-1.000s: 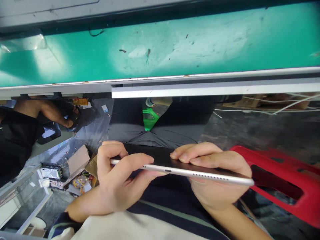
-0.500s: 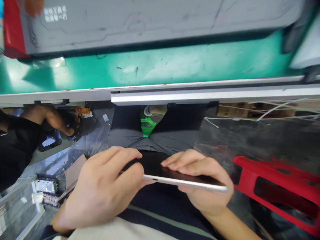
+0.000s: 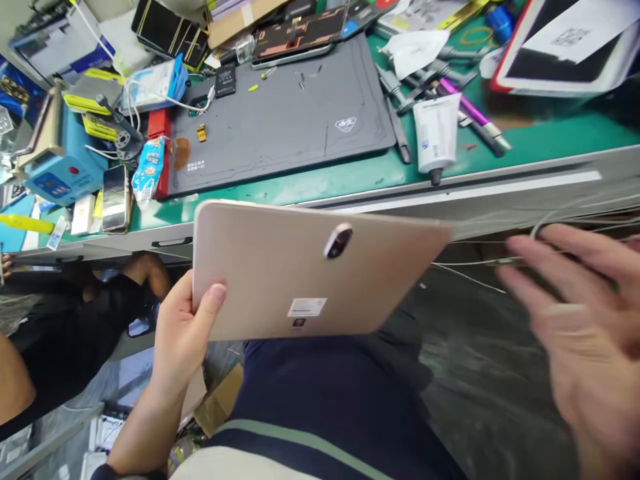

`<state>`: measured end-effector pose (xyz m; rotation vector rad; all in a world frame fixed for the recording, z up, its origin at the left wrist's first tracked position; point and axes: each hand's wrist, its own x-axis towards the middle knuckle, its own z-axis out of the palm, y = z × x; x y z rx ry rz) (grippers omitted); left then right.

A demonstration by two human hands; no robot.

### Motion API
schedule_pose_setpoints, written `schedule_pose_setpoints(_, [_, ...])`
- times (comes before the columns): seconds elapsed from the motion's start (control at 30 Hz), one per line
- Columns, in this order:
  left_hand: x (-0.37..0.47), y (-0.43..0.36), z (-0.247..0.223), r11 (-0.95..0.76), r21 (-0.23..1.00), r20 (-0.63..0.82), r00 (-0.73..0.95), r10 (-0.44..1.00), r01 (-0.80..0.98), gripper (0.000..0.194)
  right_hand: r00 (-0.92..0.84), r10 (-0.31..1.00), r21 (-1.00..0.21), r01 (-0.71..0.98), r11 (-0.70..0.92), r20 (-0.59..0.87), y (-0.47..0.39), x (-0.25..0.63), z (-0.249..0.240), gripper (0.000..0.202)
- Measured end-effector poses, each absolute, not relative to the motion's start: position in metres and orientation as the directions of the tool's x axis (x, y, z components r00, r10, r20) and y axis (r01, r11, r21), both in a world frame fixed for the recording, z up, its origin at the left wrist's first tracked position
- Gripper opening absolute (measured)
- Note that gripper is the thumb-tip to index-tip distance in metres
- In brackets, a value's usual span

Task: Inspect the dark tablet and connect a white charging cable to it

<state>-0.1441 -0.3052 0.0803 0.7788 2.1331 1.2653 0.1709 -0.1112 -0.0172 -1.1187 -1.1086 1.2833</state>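
Note:
A gold tablet (image 3: 270,267) hangs over my lap in front of the workbench, its back turned up toward me. Its camera bump and a small white label show on that back. My left hand (image 3: 187,327) grips the tablet's left end, thumb on the back and the other fingers hidden beneath. Off to the right, apart from the tablet, my right hand (image 3: 585,307) has its fingers stretched out and spread, with nothing in it; it is slightly blurred.
Beyond the tablet, a grey work mat (image 3: 280,127) lies on the green bench (image 3: 260,190). A white tube (image 3: 437,133) and several pens and tools sit at its right. A phone (image 3: 116,197) and a blue box (image 3: 75,170) stand left. Another person's leg (image 3: 60,360) is at the left.
The tablet has been turned so its back faces me, and raised toward the bench. My right hand has let go and moved right. The view has tilted up to show more bench.

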Motion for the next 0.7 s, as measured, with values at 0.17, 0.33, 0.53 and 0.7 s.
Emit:
schedule_pose_setpoints(0.17, [-0.125, -0.295, 0.071, 0.338, 0.886, -0.462, -0.662, 0.590, -0.318, 0.049, -0.251, 0.916, -0.940, -0.059, -0.337, -0.312, -0.110, 0.176, -0.005, 0.059])
schedule_pose_setpoints(0.33, [-0.117, -0.288, 0.074, 0.347, 0.852, -0.522, -0.681, 0.514, -0.392, 0.048, -0.181, 0.926, -0.941, 0.123, -0.314, -0.332, -0.126, 0.148, 0.030, 0.079])
schedule_pose_setpoints(0.53, [-0.122, -0.284, 0.079, 0.341, 0.858, -0.513, -0.684, 0.519, -0.385, 0.041, -0.133, 0.900, -0.904, 0.168, -0.392, -0.415, -0.126, 0.137, 0.036, 0.086])
schedule_pose_setpoints(0.7, [-0.125, -0.280, 0.077, 0.331, 0.852, -0.523, -0.662, 0.537, -0.405, 0.043, -0.135, 0.899, -0.900, 0.200, -0.388, -0.417, -0.125, 0.135, 0.039, 0.082])
